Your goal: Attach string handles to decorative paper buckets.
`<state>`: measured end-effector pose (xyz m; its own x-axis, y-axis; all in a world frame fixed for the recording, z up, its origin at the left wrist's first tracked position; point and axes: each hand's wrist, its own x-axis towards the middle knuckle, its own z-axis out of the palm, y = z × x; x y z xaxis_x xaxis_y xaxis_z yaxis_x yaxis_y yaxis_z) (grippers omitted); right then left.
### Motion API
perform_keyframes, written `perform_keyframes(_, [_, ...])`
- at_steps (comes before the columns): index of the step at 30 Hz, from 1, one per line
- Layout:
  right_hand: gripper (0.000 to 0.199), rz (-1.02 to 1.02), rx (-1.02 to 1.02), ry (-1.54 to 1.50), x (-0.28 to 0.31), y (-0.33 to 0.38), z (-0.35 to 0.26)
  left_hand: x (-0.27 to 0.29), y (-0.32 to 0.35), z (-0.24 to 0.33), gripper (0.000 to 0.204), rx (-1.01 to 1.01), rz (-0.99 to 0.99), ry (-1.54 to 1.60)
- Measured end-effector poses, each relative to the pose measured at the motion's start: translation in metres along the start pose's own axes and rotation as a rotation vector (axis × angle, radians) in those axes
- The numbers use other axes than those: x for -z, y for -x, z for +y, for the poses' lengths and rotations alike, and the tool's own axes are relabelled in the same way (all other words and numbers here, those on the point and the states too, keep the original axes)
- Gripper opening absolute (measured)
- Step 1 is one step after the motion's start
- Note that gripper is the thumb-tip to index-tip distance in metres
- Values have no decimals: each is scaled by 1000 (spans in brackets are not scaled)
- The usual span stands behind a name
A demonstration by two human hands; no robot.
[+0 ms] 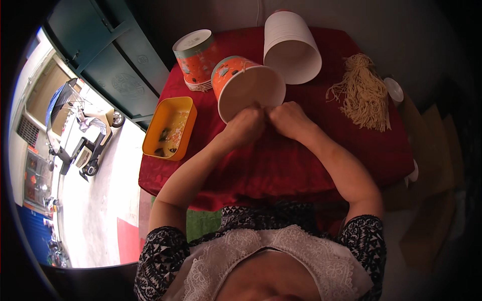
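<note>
Orange paper tub (241, 83) lies tipped, both hands' fingers (261, 113) gripping its rim.

An orange paper tub (246, 85) with a pale inside lies tipped on the red-covered bench (281, 160), its rim touching both hands. At ten o'clock from it stands a stack of matching tubs (197, 57); at one o'clock lies a white stack (292, 46).

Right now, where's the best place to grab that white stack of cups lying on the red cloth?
Probably around the side wall of the white stack, near its wide open end, coming from above. It lies tipped on its side with the mouth facing the person, and the wall is bare there.
</note>
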<state>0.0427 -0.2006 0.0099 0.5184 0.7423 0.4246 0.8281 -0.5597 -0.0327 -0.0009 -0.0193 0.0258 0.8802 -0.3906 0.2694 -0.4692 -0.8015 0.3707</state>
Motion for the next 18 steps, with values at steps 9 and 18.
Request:
perform_keyframes(9, [13, -86, -106, -185, -3, 0, 3, -15, 1, -23, 17, -32, 140, 358])
perform_keyframes(18, [8, 5, -81, -258, -2, 6, 2, -16, 3, -15, 22, 235, 131, 494])
